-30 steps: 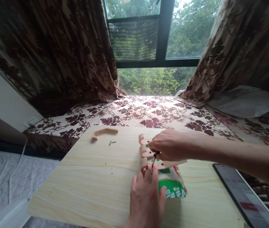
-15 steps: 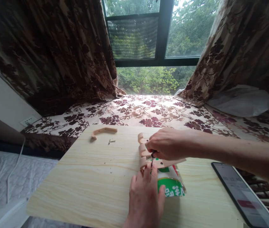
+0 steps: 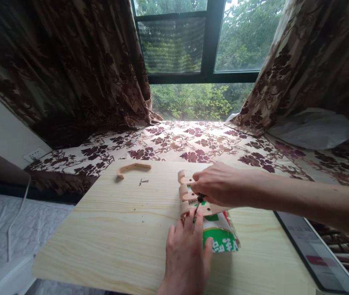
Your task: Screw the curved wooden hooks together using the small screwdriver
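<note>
My right hand [image 3: 213,184] is closed around a screwdriver [image 3: 200,198], its dark handle mostly hidden in the fist. The shaft slants down to the fingertips of my left hand [image 3: 188,250]. Those fingertips hold the near end of a wooden hook [image 3: 213,209], while the left thumb lies apart over a green and white package [image 3: 222,239]. Whether a screw sits under the tip is hidden. Beyond the gripped hook lie a second wooden hook [image 3: 183,192] and a third wooden hook [image 3: 181,176], side by side on the package, partly covered by my right hand.
A separate curved wooden piece [image 3: 134,166] lies at the table's far left, with a few small screws [image 3: 144,181] near it. Tiny dark specks dot the tabletop [image 3: 106,241]. A phone [image 3: 315,254] rests at the right edge. Patterned cloth [image 3: 192,141] covers the window ledge behind.
The view has shifted slightly. My right hand has turned a little on the screwdriver, and more of its dark handle shows. My left hand stays at the hook.
</note>
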A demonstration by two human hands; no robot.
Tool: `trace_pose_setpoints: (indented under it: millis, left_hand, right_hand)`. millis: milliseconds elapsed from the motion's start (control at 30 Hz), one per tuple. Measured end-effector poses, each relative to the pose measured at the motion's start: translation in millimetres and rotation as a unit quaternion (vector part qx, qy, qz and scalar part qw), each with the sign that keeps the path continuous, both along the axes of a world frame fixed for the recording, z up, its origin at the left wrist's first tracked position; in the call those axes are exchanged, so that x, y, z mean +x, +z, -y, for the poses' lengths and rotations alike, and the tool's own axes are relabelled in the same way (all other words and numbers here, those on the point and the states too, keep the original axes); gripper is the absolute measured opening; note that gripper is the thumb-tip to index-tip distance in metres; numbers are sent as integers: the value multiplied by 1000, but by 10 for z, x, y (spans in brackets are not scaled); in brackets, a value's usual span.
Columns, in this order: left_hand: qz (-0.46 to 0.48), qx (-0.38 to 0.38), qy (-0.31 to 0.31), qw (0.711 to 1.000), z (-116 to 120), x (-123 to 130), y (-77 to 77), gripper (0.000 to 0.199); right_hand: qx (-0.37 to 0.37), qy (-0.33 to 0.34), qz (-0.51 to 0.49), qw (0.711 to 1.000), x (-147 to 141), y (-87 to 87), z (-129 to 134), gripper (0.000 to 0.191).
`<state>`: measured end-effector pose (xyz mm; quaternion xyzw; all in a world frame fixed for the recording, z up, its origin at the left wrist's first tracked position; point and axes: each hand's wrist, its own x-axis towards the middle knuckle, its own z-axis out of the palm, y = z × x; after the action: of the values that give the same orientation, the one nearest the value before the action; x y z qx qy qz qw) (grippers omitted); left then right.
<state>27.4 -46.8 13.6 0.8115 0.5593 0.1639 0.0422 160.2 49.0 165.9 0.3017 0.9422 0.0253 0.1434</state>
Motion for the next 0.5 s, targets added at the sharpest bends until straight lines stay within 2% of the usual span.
trace_pose_setpoints:
  millis: [233,367,500]
  left_hand:
    - [-16,2,-3,1000,11,10,16,52]
    - [-20,6,3,1000,13,10,5,54]
    - [-20,6,-4,1000,12,3,-3,55]
  right_hand:
    - [-8,-36,12,999,-39,-18,7,12]
    - [-21,-16,1,1000,26,7,-13,20]
    - [-22,5,-10,1000,48,-12,-35,14]
